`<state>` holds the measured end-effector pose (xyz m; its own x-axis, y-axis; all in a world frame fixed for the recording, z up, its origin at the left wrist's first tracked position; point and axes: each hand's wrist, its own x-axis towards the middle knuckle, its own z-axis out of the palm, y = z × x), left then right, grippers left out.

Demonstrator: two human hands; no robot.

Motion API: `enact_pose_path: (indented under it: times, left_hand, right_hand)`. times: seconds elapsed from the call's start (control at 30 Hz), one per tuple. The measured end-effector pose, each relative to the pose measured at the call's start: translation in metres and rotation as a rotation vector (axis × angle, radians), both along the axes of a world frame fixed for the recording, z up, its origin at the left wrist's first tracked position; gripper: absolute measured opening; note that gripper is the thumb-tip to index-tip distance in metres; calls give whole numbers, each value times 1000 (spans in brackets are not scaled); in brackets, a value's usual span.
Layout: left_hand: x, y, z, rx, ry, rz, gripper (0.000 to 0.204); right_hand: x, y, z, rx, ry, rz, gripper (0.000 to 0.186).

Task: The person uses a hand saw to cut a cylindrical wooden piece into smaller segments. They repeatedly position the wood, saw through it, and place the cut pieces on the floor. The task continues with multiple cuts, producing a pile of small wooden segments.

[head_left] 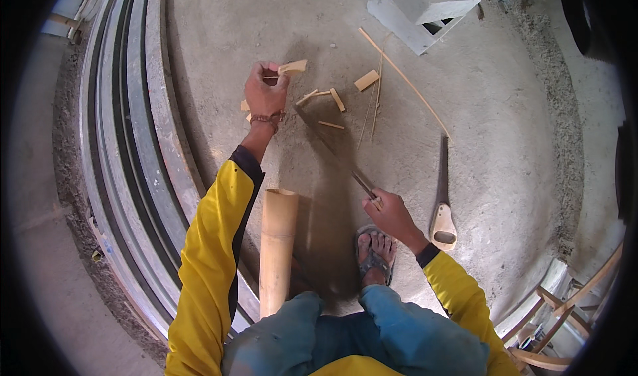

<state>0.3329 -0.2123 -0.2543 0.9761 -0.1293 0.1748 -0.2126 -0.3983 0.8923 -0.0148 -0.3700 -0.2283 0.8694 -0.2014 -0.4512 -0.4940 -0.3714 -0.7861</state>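
My left hand (267,92) is raised over the floor, its fingers closed on a small pale bamboo piece (294,67) that sticks out to the right. My right hand (393,216) grips the handle of a long knife (325,145). The dark blade slants up and left, its tip near several short bamboo offcuts (338,99) on the concrete. A thick bamboo section (278,246) with an open upper end rises beside my left leg, untouched by either hand; its lower end is out of sight. Both wrists come out of yellow sleeves with dark cuffs.
A handsaw (444,190) with a pale handle lies to the right. Thin bamboo strips (407,77) lie beyond the knife. Long metal bars (136,130) run along the left. A grey concrete block (425,10) stands at the far right, and a wooden frame (565,309) at the lower right.
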Motion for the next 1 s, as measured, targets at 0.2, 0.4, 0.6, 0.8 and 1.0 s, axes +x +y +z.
enact_pose_path:
  times: [0.2, 0.4, 0.6, 0.8, 1.0]
  left_hand:
    - [-13, 27, -6, 86, 27, 9, 20]
    - [-25, 36, -21, 21, 164, 27, 24]
    - [-36, 36, -15, 75, 29, -23, 20]
    - [-55, 30, -7, 11, -277, -196, 16]
    - [-65, 35, -3, 143, -454, -298, 22]
  right_hand:
    - [7, -5, 6, -64, 43, -158, 30]
    - [-20, -9, 7, -185, 49, -179, 30]
    - [-38, -1, 21, -17, 170, -85, 33]
    - [-50, 0, -4, -169, 15, -128, 30]
    - [-48, -5, -6, -171, -20, -309, 19]
